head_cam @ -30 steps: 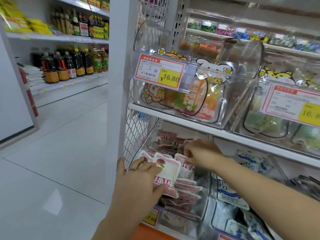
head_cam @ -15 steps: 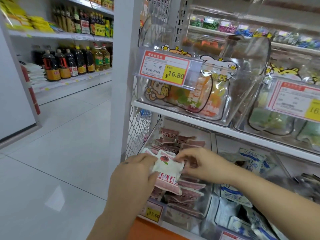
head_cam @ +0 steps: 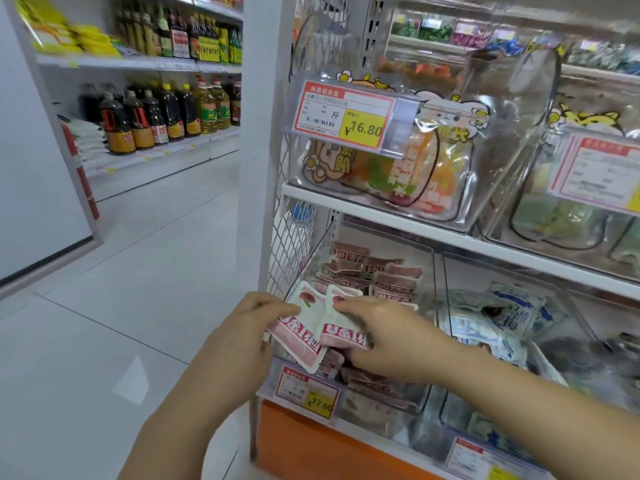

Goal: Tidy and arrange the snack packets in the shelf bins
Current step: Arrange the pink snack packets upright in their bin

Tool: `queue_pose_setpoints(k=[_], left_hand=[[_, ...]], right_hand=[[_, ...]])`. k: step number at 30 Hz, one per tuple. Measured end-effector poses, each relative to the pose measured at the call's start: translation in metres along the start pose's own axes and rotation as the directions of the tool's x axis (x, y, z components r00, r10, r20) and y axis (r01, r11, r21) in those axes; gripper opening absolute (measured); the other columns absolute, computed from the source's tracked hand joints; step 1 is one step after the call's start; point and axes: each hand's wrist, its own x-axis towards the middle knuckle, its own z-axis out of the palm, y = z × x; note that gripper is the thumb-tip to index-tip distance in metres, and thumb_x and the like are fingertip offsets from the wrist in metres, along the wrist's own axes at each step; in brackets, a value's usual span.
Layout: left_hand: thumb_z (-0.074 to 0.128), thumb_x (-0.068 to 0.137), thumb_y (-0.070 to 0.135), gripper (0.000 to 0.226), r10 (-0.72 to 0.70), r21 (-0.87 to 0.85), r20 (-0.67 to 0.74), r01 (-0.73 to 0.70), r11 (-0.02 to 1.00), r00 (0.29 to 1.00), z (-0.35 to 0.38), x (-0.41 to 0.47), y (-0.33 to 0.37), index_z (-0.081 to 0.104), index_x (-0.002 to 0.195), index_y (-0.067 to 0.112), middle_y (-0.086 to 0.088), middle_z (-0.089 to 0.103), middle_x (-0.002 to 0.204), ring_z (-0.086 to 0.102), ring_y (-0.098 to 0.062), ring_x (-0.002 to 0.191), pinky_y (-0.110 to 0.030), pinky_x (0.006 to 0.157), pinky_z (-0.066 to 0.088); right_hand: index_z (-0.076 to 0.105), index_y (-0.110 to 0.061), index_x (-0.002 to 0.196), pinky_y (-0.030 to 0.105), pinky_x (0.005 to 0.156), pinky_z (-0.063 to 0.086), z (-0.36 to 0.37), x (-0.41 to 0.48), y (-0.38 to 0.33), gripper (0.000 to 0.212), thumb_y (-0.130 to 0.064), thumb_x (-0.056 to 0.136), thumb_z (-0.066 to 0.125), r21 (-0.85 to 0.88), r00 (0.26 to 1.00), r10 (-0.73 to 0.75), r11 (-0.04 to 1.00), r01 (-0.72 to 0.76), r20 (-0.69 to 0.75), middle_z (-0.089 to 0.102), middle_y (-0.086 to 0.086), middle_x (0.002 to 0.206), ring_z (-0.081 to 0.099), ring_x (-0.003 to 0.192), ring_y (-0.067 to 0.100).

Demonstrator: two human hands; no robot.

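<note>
Here, a wire mesh panel [head_cam: 291,244] and a white post [head_cam: 259,133] close off the left side of the rack. A shelf board [head_cam: 450,237] hangs over the back of the lower bins, so their far ends are partly hidden. Across the aisle, dark and yellow bottles [head_cam: 156,119] stand in rows.

We hold two packets side by side, overlapping, just above the front of the pink bin [head_cam: 384,407]. Each is white at the top with a small red fruit picture and has a pink band with bold lettering below. Our left hand [head_cam: 239,337] pinches the left packet [head_cam: 298,337] by its edge, with the fingers curled. Our right hand [head_cam: 391,337] grips the right packet [head_cam: 341,332], thumb on top and fingers tucked under. Both hands cover part of the pile beneath.

The pink bin is clear-walled and holds a loose heap of the same pink packets, some flat and some tilted. A price tag [head_cam: 306,393] is on its front. Beside it on the right, blue-and-white packets [head_cam: 485,327] lie in the next bin. Above, the upper bin [head_cam: 311,46] carries a 16.80 tag [head_cam: 346,116] and holds orange and green sweets.
</note>
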Motion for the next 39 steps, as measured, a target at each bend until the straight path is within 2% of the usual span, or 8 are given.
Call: queue_pose_setpoints(k=[3,6,17,23,31,35,37,39], left_hand=[[0.052,0.088,-0.005,0.054,0.011,0.017,0.042,-0.011,1.000,0.999,0.002,0.000,-0.001,0.056,0.123,0.036,0.018,0.028,0.125,0.038,0.001,0.107,-0.006,0.081,0.044],[0.062,0.086,0.003,0.040,0.043,0.020,-0.018,-0.043,0.999,0.999,0.009,0.007,0.001,0.065,0.115,0.030,0.009,0.035,0.131,0.043,-0.002,0.100,-0.008,0.081,0.045],[0.061,0.088,0.010,0.025,0.126,-0.177,-0.453,-0.227,0.958,0.882,0.012,0.009,0.025,0.068,0.104,0.029,0.027,0.058,0.093,0.058,0.008,0.083,0.001,0.079,0.040],[0.061,0.088,0.012,0.028,0.118,-0.227,-0.462,-0.246,0.942,0.879,0.013,0.006,0.030,0.064,0.105,0.034,0.032,0.055,0.094,0.059,0.007,0.091,-0.002,0.081,0.043],[0.059,0.089,0.015,0.029,0.095,-0.234,-0.425,-0.211,0.949,0.900,0.012,0.008,0.028,0.059,0.101,0.042,0.032,0.057,0.093,0.059,0.007,0.090,-0.006,0.075,0.046],[0.059,0.090,0.019,0.023,0.066,-0.241,-0.398,-0.173,0.955,0.915,0.013,0.012,0.024,0.065,0.103,0.037,0.031,0.058,0.092,0.057,0.010,0.091,0.001,0.074,0.042],[0.059,0.090,0.018,0.023,0.053,-0.248,-0.391,-0.160,0.955,0.919,0.014,0.013,0.022,0.066,0.104,0.035,0.030,0.059,0.092,0.060,0.007,0.086,-0.002,0.071,0.044],[0.059,0.090,0.018,0.024,0.038,-0.265,-0.383,-0.149,0.953,0.923,0.014,0.014,0.022,0.065,0.104,0.037,0.029,0.060,0.091,0.062,0.005,0.083,-0.005,0.069,0.047]], right_hand=[[0.049,-0.026,0.135,0.012,0.062,0.039,-0.004,0.000,-0.001,0.048,-0.021,0.087,0.051,0.144,0.997,0.020,0.989,-0.009,-0.075,0.064,-0.014,0.101,0.051,0.070,-0.006],[0.058,-0.024,0.125,0.011,0.047,0.033,-0.009,-0.001,0.003,0.037,-0.010,0.093,0.045,0.275,0.976,0.063,0.961,-0.003,-0.209,0.049,-0.023,0.062,0.049,0.048,-0.003],[0.053,-0.035,0.106,0.010,0.057,0.039,-0.029,-0.042,0.044,0.033,-0.005,0.092,0.054,0.308,0.842,0.158,0.951,0.010,-0.516,0.060,-0.024,0.075,0.059,0.071,0.005],[0.053,-0.032,0.120,0.014,0.050,0.036,-0.029,-0.027,0.050,0.032,-0.012,0.097,0.046,0.204,0.970,0.108,0.977,-0.062,-0.219,0.059,-0.011,0.069,0.051,0.054,0.000],[0.062,-0.016,0.098,0.028,0.071,0.043,-0.018,0.030,0.075,0.013,-0.026,0.091,0.055,-0.302,0.978,0.158,0.933,-0.194,-0.139,0.060,-0.001,0.098,0.055,0.085,0.018],[0.060,-0.016,0.086,0.020,0.060,0.033,-0.009,0.039,0.067,0.005,-0.018,0.089,0.057,-0.401,0.980,0.198,0.899,-0.178,0.008,0.053,-0.005,0.075,0.051,0.071,0.015],[0.059,-0.014,0.097,0.020,0.053,0.038,-0.006,0.046,0.068,0.012,-0.010,0.087,0.057,-0.106,0.924,0.380,0.918,-0.383,-0.049,0.056,-0.004,0.080,0.055,0.064,0.014],[0.049,-0.011,0.117,0.020,0.041,0.043,-0.005,0.055,0.069,0.039,-0.002,0.081,0.059,0.434,0.768,0.635,0.715,-0.548,-0.076,0.065,0.001,0.097,0.061,0.054,0.015]])
